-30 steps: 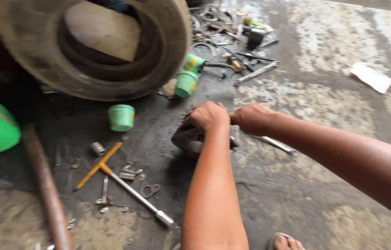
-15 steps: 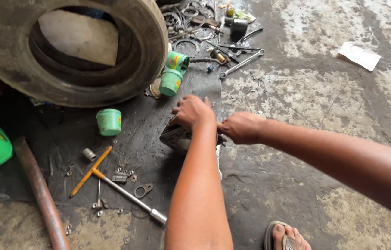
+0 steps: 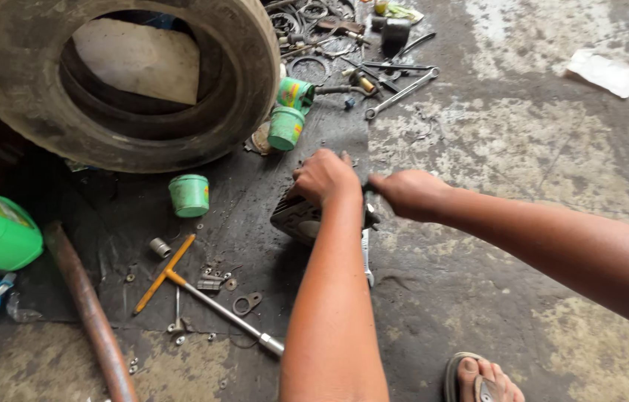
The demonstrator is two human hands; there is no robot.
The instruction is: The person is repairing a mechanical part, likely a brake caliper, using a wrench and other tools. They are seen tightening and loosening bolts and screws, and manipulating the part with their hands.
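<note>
Pressing down with our left hand (image 3: 323,177), we grip a greasy metal engine part (image 3: 298,217) on the black mat; our right hand (image 3: 407,192), touching beside it, closes around a dark tool handle (image 3: 368,202).

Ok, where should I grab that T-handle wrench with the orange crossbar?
Take the T-handle wrench by its long steel shaft, near the middle, coming straight down from above. It lies flat on the dark mat, its shaft bare between crossbar and socket end; small nuts crowd the crossbar end.
</note>
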